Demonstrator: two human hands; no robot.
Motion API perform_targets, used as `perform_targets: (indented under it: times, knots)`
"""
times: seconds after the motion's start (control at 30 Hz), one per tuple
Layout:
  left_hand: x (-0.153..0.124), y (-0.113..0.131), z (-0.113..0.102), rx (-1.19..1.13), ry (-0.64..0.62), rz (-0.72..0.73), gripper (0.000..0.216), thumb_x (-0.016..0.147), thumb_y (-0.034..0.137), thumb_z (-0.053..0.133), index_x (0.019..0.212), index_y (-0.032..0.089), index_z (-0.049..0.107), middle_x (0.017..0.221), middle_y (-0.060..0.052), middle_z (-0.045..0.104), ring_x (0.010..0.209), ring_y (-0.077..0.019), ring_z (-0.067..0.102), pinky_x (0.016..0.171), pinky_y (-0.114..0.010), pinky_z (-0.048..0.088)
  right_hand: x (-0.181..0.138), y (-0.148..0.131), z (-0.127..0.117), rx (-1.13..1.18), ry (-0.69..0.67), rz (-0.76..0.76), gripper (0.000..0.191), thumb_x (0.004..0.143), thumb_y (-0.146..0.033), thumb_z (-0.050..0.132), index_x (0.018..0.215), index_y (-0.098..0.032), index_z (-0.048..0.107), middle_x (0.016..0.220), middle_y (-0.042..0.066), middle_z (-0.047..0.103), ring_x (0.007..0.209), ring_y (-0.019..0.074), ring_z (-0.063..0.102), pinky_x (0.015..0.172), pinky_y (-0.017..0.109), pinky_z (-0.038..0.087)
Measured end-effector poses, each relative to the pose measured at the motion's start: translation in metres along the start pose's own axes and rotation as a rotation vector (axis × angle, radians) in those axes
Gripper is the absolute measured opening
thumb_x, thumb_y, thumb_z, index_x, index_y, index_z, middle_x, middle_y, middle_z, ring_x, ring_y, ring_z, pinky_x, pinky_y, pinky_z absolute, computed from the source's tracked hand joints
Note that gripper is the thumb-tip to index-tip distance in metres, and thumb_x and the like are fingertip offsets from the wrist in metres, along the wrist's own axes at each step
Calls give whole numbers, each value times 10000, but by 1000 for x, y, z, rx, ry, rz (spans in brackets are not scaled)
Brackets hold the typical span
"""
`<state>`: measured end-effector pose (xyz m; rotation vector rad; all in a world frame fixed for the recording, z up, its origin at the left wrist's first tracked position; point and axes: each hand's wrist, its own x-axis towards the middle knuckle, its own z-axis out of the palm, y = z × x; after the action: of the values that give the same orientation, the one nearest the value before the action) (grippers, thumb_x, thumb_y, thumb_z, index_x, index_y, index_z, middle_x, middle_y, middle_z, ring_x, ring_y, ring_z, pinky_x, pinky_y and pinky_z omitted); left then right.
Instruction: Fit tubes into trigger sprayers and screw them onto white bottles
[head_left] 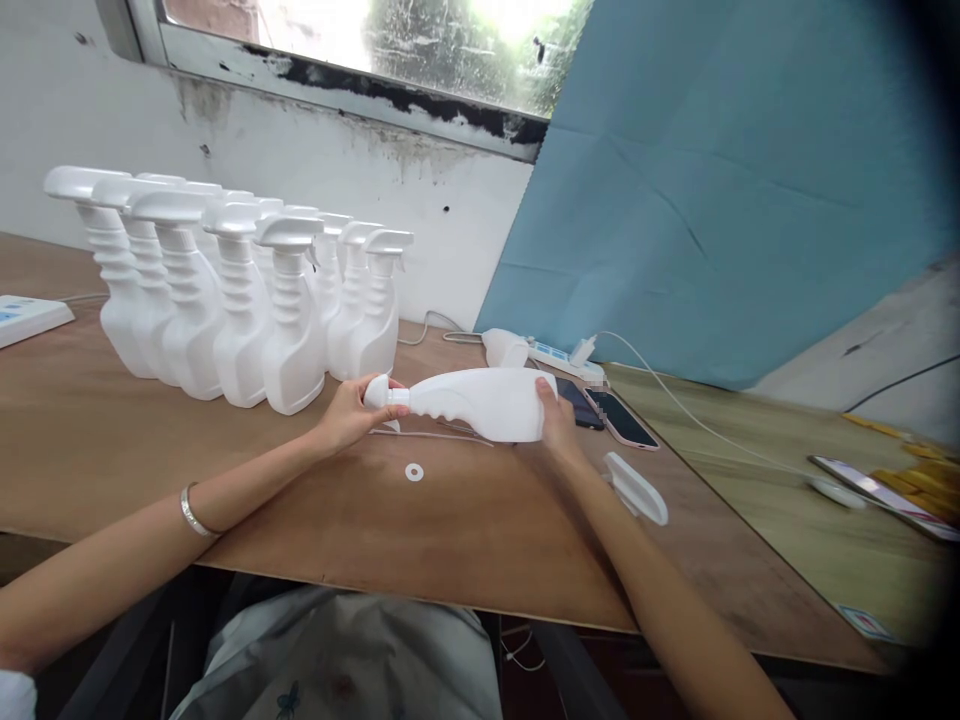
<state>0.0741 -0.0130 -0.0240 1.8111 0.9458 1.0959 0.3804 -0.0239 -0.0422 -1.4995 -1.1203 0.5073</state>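
A white spray bottle (487,400) lies sideways in the air above the brown table, its neck toward the left. My left hand (352,415) is closed around the white cap-like piece (377,392) at the neck. At the other end, my right hand (556,420) grips the bottle's base with thumb and fingers. Below the bottle, a white ring-shaped washer (414,472) rests flat on the table. A thin tube (450,436) lies just under the bottle. Right of my right forearm is a loose white trigger-top cover (636,487).
Several white spray bottles (289,330) with trigger heads stand grouped at the back left. Behind my right hand lie phones (622,418), a power strip (559,358) with a plugged-in charger, and another white object (506,347). A cable crosses to the right-hand wooden surface (720,430).
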Motion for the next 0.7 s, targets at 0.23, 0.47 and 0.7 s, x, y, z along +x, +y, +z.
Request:
perform_targets:
  times: [0.23,0.47,0.7]
  knots:
    - [-7,9,-4,102,-100,349,319,668,317,665,961,201,624,1135,-77,592,1040,-227,549,911,-321,403,-7,-6,3,85,-286,361,425,736,-537,499,797,-131,611,457,36,585,332,157,495,260,252,352]
    - [-3,13,-20,329,-176,547,155,750,213,595,857,306,657,980,0,668,999,-193,580,999,-374,304,-13,-13,4,143,-351,360,397,752,-499,505,831,-126,617,453,37,598,316,152,499,246,238,345]
    - [-10,29,-5,166,352,649,813,551,343,766,1247,203,369,1379,-124,308,1255,-289,298,1032,-422,253,-28,-19,26,412,-206,199,448,777,-544,432,964,-170,594,784,42,695,708,196,639,602,296,506]
